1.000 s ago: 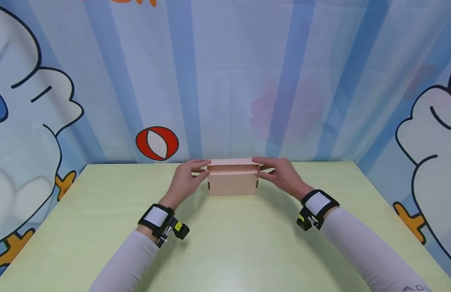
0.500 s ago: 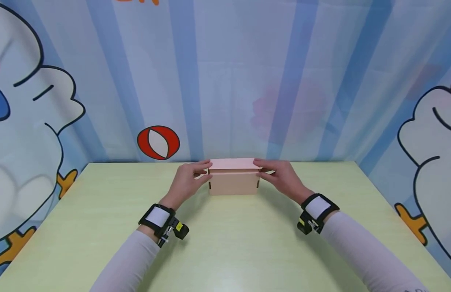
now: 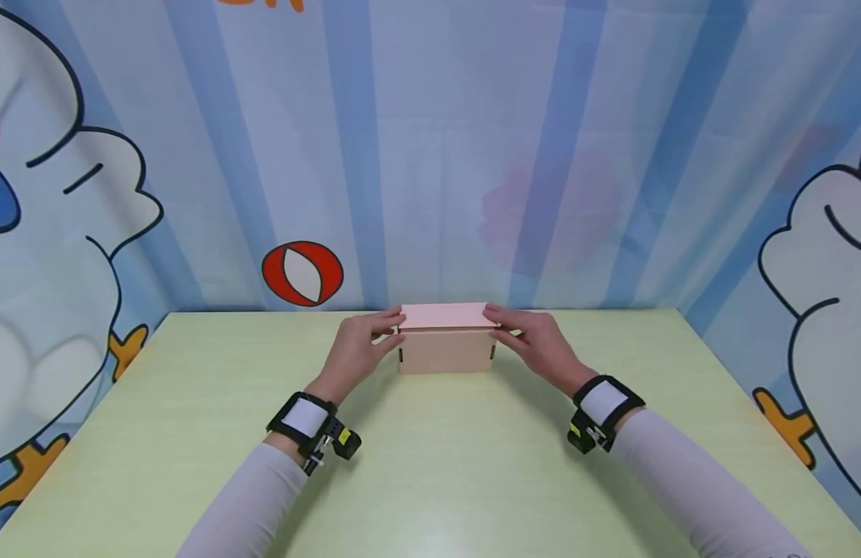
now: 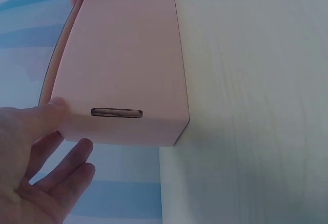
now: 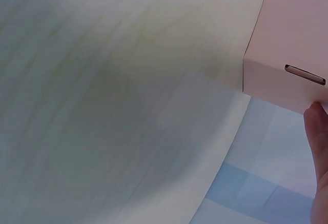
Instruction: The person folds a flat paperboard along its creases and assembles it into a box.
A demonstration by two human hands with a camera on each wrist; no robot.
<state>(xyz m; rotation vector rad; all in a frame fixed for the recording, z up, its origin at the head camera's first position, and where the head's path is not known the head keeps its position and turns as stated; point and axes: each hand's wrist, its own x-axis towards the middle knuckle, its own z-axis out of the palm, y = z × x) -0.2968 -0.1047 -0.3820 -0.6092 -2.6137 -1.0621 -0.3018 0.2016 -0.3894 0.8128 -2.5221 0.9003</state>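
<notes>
A small pale pink cardboard box [image 3: 445,353] stands near the back edge of the table, its hinged lid [image 3: 445,315] lowered over the top. Only a narrow line shows between lid and front wall. My left hand [image 3: 356,349] holds the left end at the lid's front corner, thumb on the front and fingers by the side. At the opposite end my right hand [image 3: 539,345] grips the matching corner. In the left wrist view, a slot [image 4: 117,113] is cut near the front wall's end. The right wrist view shows only my right thumb [image 5: 316,126] at the box's side.
The pale yellow-green table [image 3: 430,465] ends just behind the box. A blue striped curtain [image 3: 437,155] with cartoon prints hangs behind it. Each wrist wears a black strap with a small camera, such as the left camera [image 3: 346,442].
The lid has come down towards the front, and the opening below it has narrowed to a thin line. Both hands have stayed at the box's ends.
</notes>
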